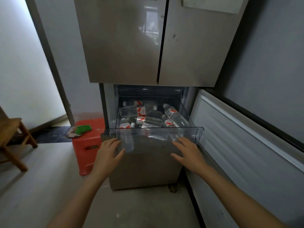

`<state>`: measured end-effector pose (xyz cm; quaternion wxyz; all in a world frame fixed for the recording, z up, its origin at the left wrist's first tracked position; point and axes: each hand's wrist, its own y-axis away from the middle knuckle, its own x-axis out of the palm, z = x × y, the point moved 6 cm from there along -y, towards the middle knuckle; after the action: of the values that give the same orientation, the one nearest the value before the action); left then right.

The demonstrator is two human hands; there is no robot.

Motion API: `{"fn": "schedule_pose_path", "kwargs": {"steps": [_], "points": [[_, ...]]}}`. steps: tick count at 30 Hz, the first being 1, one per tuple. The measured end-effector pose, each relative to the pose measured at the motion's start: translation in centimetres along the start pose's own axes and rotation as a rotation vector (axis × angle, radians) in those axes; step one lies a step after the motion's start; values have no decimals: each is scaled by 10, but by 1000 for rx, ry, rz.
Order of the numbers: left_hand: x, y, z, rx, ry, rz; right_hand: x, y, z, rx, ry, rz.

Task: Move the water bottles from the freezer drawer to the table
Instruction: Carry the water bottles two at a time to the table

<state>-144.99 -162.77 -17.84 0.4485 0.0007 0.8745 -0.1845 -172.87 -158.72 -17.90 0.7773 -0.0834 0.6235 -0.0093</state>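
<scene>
- Below the fridge doors [125, 46], the freezer drawer [197, 130] stands pulled out, with water bottles [176, 117] heaped loosely inside, within reach.
- Left hand [109, 151] and right hand [186, 152] hover at its clear front wall, fingers spread, each grip open and empty, seemingly ready to pick.
- No worktop is visible.

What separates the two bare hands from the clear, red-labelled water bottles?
Head view: only the transparent plastic drawer front stands between the left hand, right hand and water bottles.

Water bottles [148, 120] overlap, lower ones hidden; label print unreadable. Wooden chair [11, 125] cut by left edge.
</scene>
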Motion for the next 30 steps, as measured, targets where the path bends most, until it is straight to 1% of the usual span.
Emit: {"fn": "schedule_pose_path", "kwargs": {"steps": [4,9,11,17,22,27,30], "points": [[18,-36,1,66,-3,20,10,-27,-13,26,-41,1],[41,-60,-21,255,-77,-30,17,-48,-36,50,-73,18],[52,-69,-24,268,-92,-30,16,-59,-47,60,-95,31],[82,-112,-35,199,-133,-62,7,-106,-82,-28,-146,17],[106,-149,-51,115,-156,-68,3,-150,-109,-46,-174,14],[121,-160,-48,61,-148,-129,14,-184,-118,-53,-226,85],[130,-153,-36,-8,-179,-104,25,-204,-123,-44,-210,136]]}}
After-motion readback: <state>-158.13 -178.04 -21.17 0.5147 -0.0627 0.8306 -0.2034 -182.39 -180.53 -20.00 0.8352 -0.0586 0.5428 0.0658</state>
